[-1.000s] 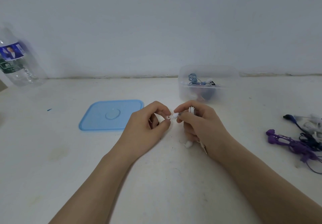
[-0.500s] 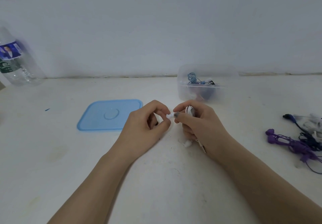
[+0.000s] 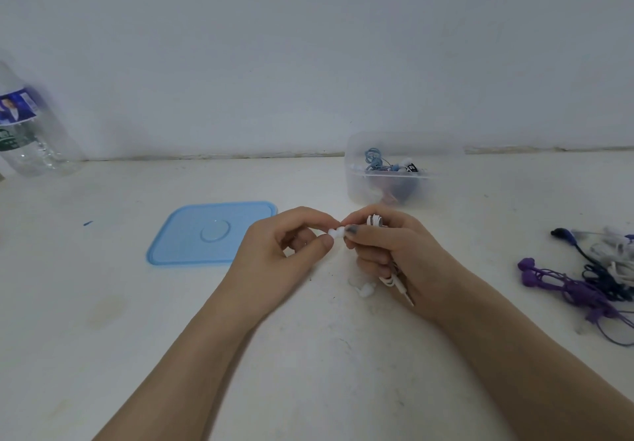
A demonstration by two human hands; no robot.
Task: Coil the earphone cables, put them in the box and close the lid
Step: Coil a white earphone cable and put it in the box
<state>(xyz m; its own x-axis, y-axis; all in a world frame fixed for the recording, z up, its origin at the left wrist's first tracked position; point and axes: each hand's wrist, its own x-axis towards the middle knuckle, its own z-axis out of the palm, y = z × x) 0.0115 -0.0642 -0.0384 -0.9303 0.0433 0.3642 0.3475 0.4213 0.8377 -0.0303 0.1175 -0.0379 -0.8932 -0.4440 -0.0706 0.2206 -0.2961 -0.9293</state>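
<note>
My right hand point(image 3: 394, 252) grips a coil of white earphone cable point(image 3: 375, 220) wound round its fingers, with loops and the plug hanging out below the palm. My left hand point(image 3: 278, 252) pinches a white earbud point(image 3: 335, 233) between thumb and forefinger, right against my right thumb. Another white earbud point(image 3: 366, 290) dangles just over the table. Behind my hands stands the clear plastic box point(image 3: 356, 180), open, holding blue and dark coiled earphones. Its blue lid point(image 3: 192, 234) lies flat on the table to the left.
A tangle of purple, dark blue and white earphones point(image 3: 590, 279) lies at the right edge. A clear plastic bottle point(image 3: 31, 132) stands at the far left by the wall. A white wall runs close behind the box.
My hands have stayed together at the same spot, with small finger movements at the earbud. The view has shifted slightly.
</note>
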